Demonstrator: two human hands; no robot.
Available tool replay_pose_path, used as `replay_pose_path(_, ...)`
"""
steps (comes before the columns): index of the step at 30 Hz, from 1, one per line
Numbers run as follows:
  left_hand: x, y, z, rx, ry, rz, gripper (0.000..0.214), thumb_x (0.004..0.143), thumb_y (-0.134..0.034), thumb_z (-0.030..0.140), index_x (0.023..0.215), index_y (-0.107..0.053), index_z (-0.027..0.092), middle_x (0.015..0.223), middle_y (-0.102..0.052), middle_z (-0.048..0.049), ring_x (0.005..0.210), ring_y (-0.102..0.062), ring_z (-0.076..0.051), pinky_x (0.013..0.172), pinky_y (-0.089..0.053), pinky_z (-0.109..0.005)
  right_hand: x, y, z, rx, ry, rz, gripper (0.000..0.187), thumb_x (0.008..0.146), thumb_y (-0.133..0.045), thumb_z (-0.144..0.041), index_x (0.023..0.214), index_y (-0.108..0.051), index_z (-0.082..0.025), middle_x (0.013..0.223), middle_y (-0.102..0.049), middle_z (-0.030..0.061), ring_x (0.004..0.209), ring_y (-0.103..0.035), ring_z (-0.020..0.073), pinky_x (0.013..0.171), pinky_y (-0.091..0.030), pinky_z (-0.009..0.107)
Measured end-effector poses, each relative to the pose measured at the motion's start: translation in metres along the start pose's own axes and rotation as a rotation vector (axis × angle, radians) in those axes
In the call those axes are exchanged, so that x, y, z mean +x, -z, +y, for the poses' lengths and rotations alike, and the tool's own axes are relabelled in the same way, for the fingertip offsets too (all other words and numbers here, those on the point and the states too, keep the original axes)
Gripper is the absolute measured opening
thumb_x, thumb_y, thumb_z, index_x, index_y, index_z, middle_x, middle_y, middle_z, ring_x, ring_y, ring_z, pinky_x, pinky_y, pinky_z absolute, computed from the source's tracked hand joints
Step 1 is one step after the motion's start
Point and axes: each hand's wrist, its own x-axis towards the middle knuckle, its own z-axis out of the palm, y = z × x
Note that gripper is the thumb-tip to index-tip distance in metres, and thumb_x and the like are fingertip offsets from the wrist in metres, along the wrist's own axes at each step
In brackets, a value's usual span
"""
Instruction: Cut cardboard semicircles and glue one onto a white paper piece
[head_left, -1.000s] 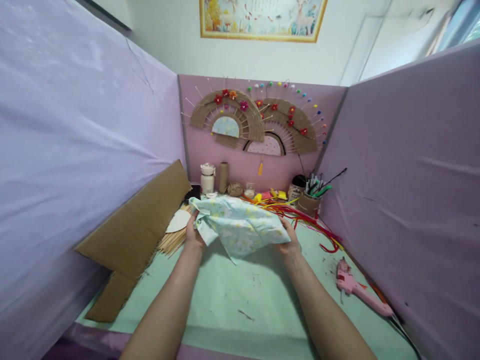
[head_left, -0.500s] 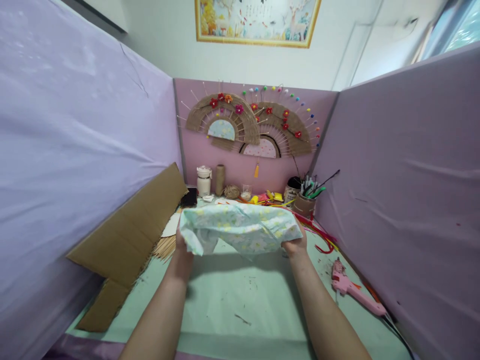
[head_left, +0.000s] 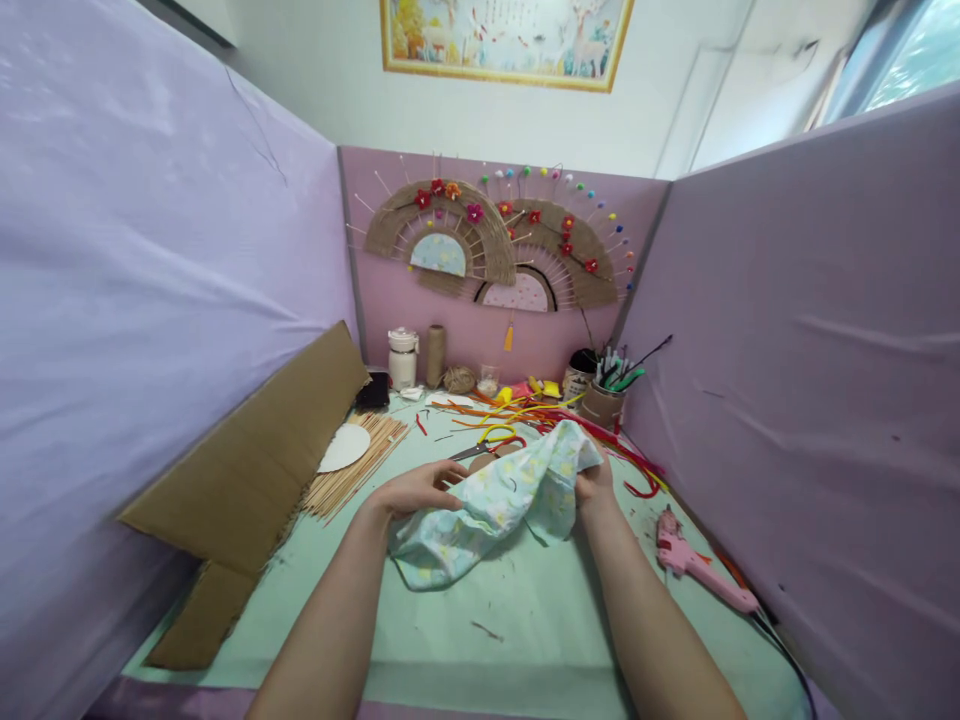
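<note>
A pale green floral cloth (head_left: 499, 500) hangs in loose folds above the table, its lower left part drooping onto or close to the tabletop. My right hand (head_left: 595, 484) is closed on the cloth's right end and holds it up, with its fingers partly hidden behind the fabric. At the cloth's left edge is my left hand (head_left: 421, 488), fingers apart and slightly curved, resting against the fabric without a visible grip. Just behind the cloth lie scissors (head_left: 491, 440) with yellow and red handles, and a brown round piece (head_left: 484, 462) partly covered by it.
Bamboo sticks (head_left: 352, 470) and a white disc (head_left: 345, 447) lie left, beside leaning cardboard (head_left: 262, 460). A pink glue gun (head_left: 701, 570) with a cord lies right. Coloured strips (head_left: 540, 408), a white bottle (head_left: 403, 358) and a tool pot (head_left: 604, 403) line the back.
The cloth was stretched between both hands; its left end has dropped toward the table. My left hand has let go and moved inward. Scissors and sticks have come into view.
</note>
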Motion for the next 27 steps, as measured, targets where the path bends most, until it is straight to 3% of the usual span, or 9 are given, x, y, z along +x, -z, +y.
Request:
replay_pose_path(3, -0.001, 0.002, -0.003, 0.050, 0.092, -0.115, 0.056, 0.062, -0.083, 0.029, 0.113, -0.065, 0.017, 0.088, -0.071, -0.0024, 0.076, -0.064, -0.017, 0.066, -0.048, -0.025, 0.001, 0.001, 0.002, 0.008, -0.006, 0.018, 0.022, 0.080, -0.067, -0.041, 0.089, -0.071, -0.021, 0.069, -0.075, 0.0023, 0.068, -0.073, 0.0237, 0.075, -0.062, 0.039)
replay_pose_path(6, -0.002, 0.004, -0.001, 0.009, 0.106, -0.138, 0.045, 0.064, -0.082, 0.034, 0.103, -0.068, 0.016, 0.089, -0.073, -0.0035, 0.071, -0.065, -0.017, 0.062, -0.047, -0.024, 0.000, 0.003, 0.003, 0.012, -0.002, 0.045, 0.028, 0.081, -0.065, -0.047, 0.092, -0.070, -0.021, 0.072, -0.076, 0.0029, 0.075, -0.074, 0.0250, 0.079, -0.060, 0.041)
replay_pose_path(9, -0.002, 0.005, 0.004, -0.109, 0.096, -0.034, 0.035, 0.066, -0.080, 0.037, 0.092, -0.070, 0.015, 0.086, -0.074, -0.0044, 0.070, -0.066, -0.017, 0.062, -0.048, -0.024, -0.001, 0.005, 0.002, 0.008, 0.004, 0.072, 0.038, 0.081, -0.061, -0.055, 0.098, -0.069, -0.022, 0.081, -0.077, 0.0051, 0.088, -0.074, 0.0281, 0.085, -0.058, 0.045)
replay_pose_path(14, 0.001, 0.007, 0.008, -0.394, -0.009, 0.206, 0.040, 0.062, -0.083, 0.029, 0.096, -0.068, 0.015, 0.086, -0.075, -0.0046, 0.069, -0.068, -0.017, 0.062, -0.051, -0.024, -0.005, 0.004, 0.003, -0.173, 0.036, -0.001, 0.053, 0.080, -0.055, -0.066, 0.110, -0.062, -0.023, 0.106, -0.074, 0.0099, 0.109, -0.067, 0.0318, 0.092, -0.054, 0.052)
replay_pose_path(18, 0.003, 0.011, 0.009, -0.531, -0.050, 0.289, 0.045, 0.061, -0.081, 0.025, 0.102, -0.065, 0.015, 0.085, -0.075, -0.0049, 0.067, -0.070, -0.017, 0.060, -0.052, -0.024, -0.003, 0.008, 0.010, -0.301, 0.062, 0.021, 0.047, 0.075, -0.069, -0.050, 0.114, -0.058, -0.027, 0.110, -0.073, 0.0061, 0.104, -0.070, 0.0283, 0.085, -0.058, 0.047)
replay_pose_path(21, 0.004, 0.014, 0.009, -0.579, -0.076, 0.307, 0.051, 0.061, -0.078, 0.022, 0.109, -0.063, 0.015, 0.085, -0.076, -0.0051, 0.069, -0.071, -0.019, 0.058, -0.052, -0.024, 0.000, 0.014, 0.015, -0.339, 0.057, 0.060, 0.055, 0.067, -0.079, -0.033, 0.116, -0.056, -0.027, 0.102, -0.075, 0.0034, 0.091, -0.073, 0.0253, 0.077, -0.060, 0.040)
replay_pose_path(27, 0.006, 0.015, 0.008, -0.617, -0.087, 0.329, 0.047, 0.057, -0.068, 0.013, 0.104, -0.066, 0.013, 0.085, -0.076, -0.0032, 0.066, -0.070, -0.020, 0.049, -0.048, -0.022, 0.002, 0.020, 0.009, -0.357, 0.071, 0.105, 0.051, 0.066, -0.078, -0.023, 0.114, -0.060, -0.026, 0.091, -0.077, -0.0014, 0.078, -0.073, 0.0190, 0.068, -0.058, 0.030)
